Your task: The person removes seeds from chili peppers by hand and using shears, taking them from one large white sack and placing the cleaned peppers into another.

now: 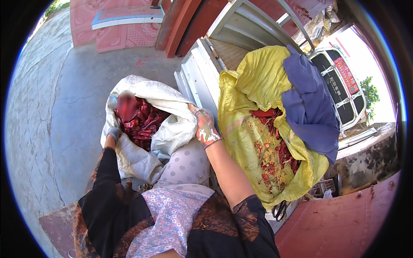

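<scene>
A white woven sack stands on the ground in front of me, its mouth spread wide. Dark red dried chili peppers fill the inside; one patch of them is blurred. At the sack's near left rim, my left hand, in a greyish glove, is closed on the fabric. My right hand, in a patterned red, white and green glove, grips the right side of the rim, its fingertips partly hidden by the folds. To the right lies an opened yellow woven sack with red chili pieces and pale stems in it.
A dark blue cloth drapes over the yellow sack's far right side. That sack rests on a white metal truck bed. Behind are a pink tiled step and red door frame. Grey concrete floor extends left.
</scene>
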Demonstrator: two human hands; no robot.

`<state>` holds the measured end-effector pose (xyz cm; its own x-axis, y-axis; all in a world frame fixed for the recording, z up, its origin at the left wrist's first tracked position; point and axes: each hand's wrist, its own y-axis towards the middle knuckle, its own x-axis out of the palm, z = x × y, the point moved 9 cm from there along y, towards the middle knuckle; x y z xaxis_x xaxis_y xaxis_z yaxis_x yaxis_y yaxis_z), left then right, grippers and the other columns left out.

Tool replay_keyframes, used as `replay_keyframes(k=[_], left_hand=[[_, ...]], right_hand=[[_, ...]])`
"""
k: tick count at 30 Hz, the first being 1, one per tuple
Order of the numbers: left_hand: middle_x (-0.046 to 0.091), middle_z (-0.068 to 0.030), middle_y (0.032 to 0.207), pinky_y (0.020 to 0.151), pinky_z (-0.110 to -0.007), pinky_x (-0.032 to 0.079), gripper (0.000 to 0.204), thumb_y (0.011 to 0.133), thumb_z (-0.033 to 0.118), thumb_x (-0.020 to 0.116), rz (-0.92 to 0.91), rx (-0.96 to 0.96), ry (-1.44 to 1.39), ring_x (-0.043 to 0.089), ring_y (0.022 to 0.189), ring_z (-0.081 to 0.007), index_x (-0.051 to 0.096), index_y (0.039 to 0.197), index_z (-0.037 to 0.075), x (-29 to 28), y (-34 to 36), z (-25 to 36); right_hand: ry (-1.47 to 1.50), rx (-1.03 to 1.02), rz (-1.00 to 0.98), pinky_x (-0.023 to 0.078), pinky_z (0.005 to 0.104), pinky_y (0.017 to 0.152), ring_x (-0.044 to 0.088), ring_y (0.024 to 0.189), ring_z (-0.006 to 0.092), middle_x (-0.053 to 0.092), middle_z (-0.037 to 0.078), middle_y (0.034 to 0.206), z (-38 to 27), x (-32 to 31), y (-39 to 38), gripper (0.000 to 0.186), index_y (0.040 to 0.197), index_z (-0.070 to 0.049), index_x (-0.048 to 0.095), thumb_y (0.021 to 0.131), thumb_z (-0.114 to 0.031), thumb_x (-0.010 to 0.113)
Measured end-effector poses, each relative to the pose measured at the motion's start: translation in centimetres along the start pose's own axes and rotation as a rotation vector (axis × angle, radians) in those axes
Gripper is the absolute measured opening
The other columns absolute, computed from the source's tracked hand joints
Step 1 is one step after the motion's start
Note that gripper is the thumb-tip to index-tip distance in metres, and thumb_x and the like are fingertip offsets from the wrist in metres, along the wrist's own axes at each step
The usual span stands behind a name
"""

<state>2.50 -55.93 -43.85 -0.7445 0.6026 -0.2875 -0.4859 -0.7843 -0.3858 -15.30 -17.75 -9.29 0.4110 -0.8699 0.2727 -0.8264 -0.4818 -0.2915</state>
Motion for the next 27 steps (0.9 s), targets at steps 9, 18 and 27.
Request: replay_keyframes(k=[9, 18, 27], left_hand=[[0.059, -0.0072, 0.073, 0.058, -0.033, 0.047, 0.028, 0.083, 0.01, 0.036, -0.238, 0.059, -0.776, 0.056, 0.062, -0.0181, 0.062, 0.079, -0.001, -3.3, 4.6, 12.7], [0.056, -0.0058, 0.072, 0.062, -0.028, 0.049, 0.017, 0.084, 0.006, 0.038, -0.624, 0.46, -0.81, 0.057, 0.063, -0.0168, 0.055, 0.083, 0.004, -11.4, -4.2, 36.5], [0.056, -0.0042, 0.067, 0.056, -0.026, 0.045, 0.02, 0.08, 0.002, 0.042, -0.287, 0.947, -0.379, 0.055, 0.058, -0.0135, 0.062, 0.074, 0.003, -14.1, -14.6, 47.5]], right_hand=[[0.254, -0.061, -0.112, 0.049, 0.035, 0.085, 0.061, 0.095, 0.0233, 0.062, 0.013, 0.108, -4.6, 1.9, 0.2, 0.038, 0.113, 0.002, 0.058, 0.085, -0.023, 0.063], [0.355, -0.308, -0.293, 0.051, 0.0397, 0.076, 0.06, 0.089, 0.0243, 0.062, 0.01, 0.1, -21.2, 10.0, 1.8, 0.029, 0.105, -0.003, 0.056, 0.091, -0.028, 0.057], [0.115, -0.442, -0.67, 0.051, 0.0359, 0.086, 0.06, 0.099, 0.0267, 0.062, 0.015, 0.106, -29.5, 6.8, -1.3, 0.052, 0.117, 0.002, 0.052, 0.086, -0.04, 0.059]])
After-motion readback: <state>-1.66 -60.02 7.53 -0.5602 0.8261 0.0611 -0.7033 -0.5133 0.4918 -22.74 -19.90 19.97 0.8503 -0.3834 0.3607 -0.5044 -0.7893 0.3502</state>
